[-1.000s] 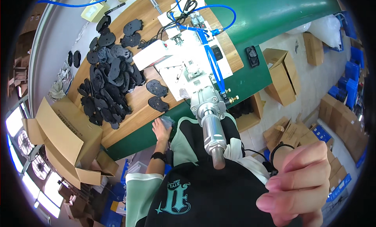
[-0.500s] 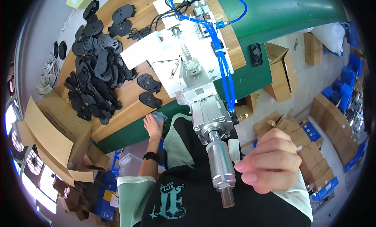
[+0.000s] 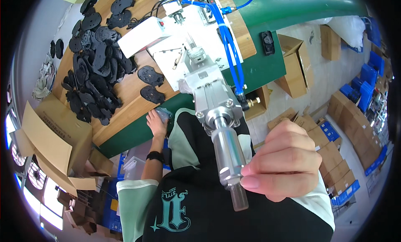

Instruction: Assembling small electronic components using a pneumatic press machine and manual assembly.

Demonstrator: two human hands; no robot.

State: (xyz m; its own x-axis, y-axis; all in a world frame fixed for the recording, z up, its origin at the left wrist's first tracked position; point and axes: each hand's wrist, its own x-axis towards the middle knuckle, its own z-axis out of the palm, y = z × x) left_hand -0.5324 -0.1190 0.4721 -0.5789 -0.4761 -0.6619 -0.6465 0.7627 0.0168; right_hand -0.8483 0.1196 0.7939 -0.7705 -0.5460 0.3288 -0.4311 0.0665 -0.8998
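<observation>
My left hand (image 3: 157, 124) is at the near edge of the bench, fingers curled against a crumpled, bluish clear plastic bag (image 3: 164, 113). Close in front of my body juts the metal air cylinder (image 3: 229, 152) of a bench fixture, its threaded rod end (image 3: 239, 198) pointing toward me. Beside that lower end is my right hand (image 3: 288, 162), closed, with the fingertips overlapping the cylinder's edge in the picture. Whether they touch it, or hold something small, is hidden. Two black sole-shaped plates (image 3: 151, 76) lie on the bench near my left hand.
A large heap of black sole-shaped plates (image 3: 98, 70) covers the wooden bench top (image 3: 125, 89) at left. Blue air hoses (image 3: 227, 41) run over the white fixture plate. An open carton (image 3: 58, 133) stands left. More cartons (image 3: 292, 70) and blue bins (image 3: 367, 87) are at right.
My right hand has come closer to the cylinder's lower end, its fingertips now at the edge. The whole view has shifted slightly; my left hand stays by the plastic bag.
</observation>
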